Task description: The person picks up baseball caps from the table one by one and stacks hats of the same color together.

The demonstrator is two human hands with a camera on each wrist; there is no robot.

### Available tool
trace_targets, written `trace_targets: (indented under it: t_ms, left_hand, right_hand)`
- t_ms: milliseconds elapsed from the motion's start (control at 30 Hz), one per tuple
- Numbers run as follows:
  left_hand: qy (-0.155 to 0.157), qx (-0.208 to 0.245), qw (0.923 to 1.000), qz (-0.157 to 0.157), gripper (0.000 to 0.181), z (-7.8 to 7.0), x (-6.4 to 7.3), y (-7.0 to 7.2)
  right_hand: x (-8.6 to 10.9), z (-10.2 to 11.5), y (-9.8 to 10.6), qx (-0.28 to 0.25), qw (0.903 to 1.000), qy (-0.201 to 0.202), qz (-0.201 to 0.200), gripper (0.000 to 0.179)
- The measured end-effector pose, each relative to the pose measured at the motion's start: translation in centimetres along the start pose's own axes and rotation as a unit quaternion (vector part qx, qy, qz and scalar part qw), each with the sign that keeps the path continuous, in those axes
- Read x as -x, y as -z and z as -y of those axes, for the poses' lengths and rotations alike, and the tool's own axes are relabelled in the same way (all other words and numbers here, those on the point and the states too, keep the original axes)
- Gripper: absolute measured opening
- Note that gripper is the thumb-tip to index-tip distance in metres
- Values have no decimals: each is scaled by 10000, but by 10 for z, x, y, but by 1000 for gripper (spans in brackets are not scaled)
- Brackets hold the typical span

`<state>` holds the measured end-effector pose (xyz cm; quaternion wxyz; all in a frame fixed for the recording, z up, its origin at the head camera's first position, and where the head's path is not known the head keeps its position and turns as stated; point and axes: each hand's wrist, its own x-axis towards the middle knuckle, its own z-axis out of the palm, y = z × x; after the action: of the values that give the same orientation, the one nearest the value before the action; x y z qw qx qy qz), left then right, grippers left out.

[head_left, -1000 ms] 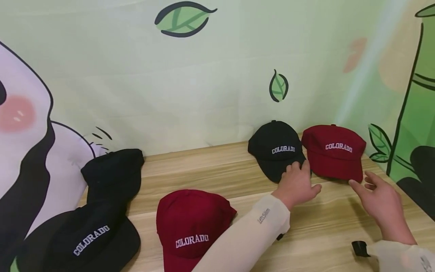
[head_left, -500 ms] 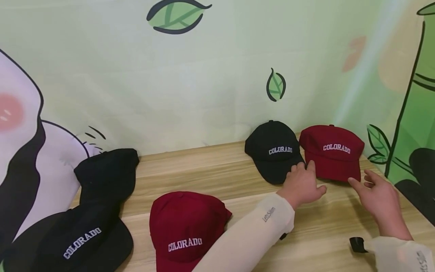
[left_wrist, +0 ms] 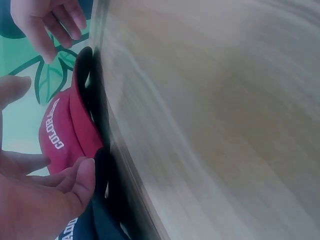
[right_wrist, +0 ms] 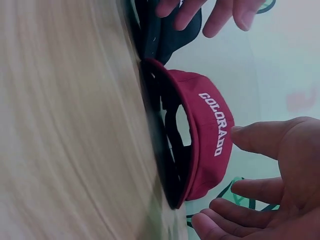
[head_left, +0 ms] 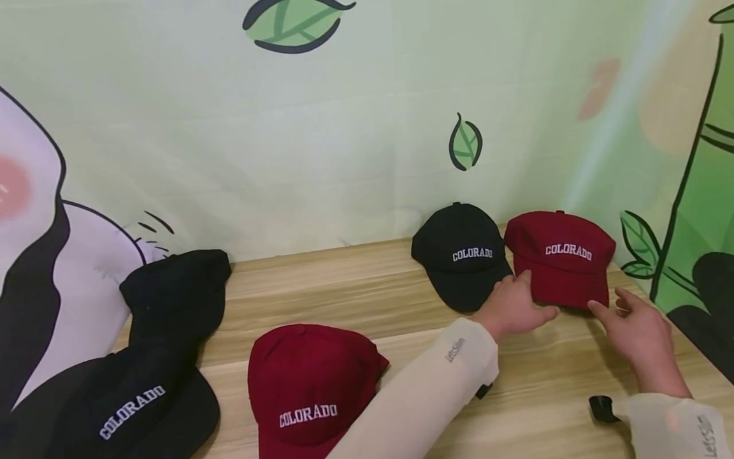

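Note:
A black cap (head_left: 461, 233) with white COLORADO lettering stands at the back right, its brim toward me. Beside it is a dark red cap (head_left: 562, 271) with the same lettering. My left hand (head_left: 512, 305) is at the black cap's brim, fingers over its right edge and thumb spread away to the right. In the left wrist view, its fingertips (left_wrist: 86, 172) overlap the brim. My right hand (head_left: 639, 331) is held at the red cap's right front corner with loosely bent fingers, thumb close to the brim. The right wrist view shows the red cap (right_wrist: 210, 140) ahead of that palm.
Another red cap (head_left: 306, 376) lies at the front middle, partly behind my left sleeve (head_left: 424, 395). Two black caps, one behind (head_left: 178, 296) and one in front (head_left: 137, 440), overlap at the left. A printed backdrop (head_left: 367, 127) rises behind the wooden table (head_left: 321, 280).
My left hand has slid slightly right along the black cap's brim toward the red cap. The right hand stays about where it was. The head view has shifted a little to the right.

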<state>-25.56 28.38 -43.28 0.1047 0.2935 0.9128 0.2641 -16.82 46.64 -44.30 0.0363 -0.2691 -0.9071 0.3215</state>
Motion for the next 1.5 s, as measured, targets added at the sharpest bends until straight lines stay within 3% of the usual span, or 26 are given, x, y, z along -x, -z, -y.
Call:
trace_targets:
  t_ms: [167, 400, 533, 700, 900, 1000, 1233, 1500]
  left_hand:
    - [-4, 37, 10000, 5, 62, -6, -5, 3]
    - [805, 734, 9938, 207, 66, -16, -15, 4]
    - [1019, 933, 9900, 300, 64, -18, -20, 2]
    - [1095, 1582, 9799, 534, 51, -18, -22, -4]
    - [795, 2171, 9706, 674, 33, -16, -26, -9]
    - [827, 2469, 9630, 697, 33, -15, -27, -11]
    - [1372, 2991, 9425, 576, 58, -15, -29, -13]
    - [1505, 3592, 9194, 552, 58, -14, -31, -14]
  right_hand:
    - [-6, -3, 0, 43, 9999, 4, 102, 87]
    - [-14, -4, -4, 151, 9997, 15, 165, 89]
    - [-19, -6, -4, 230, 9995, 13, 200, 90]
    - [-22, -7, -4, 166, 9990, -176, 363, 94]
    - [-29, -7, -4, 155, 9987, -268, 409, 93]
    - [-32, -7, -5, 143, 9990, -238, 364, 92]
    - [-34, -7, -8, 53, 9994, -165, 283, 88]
    - [-38, -6, -10, 40, 9997, -193, 145, 87]
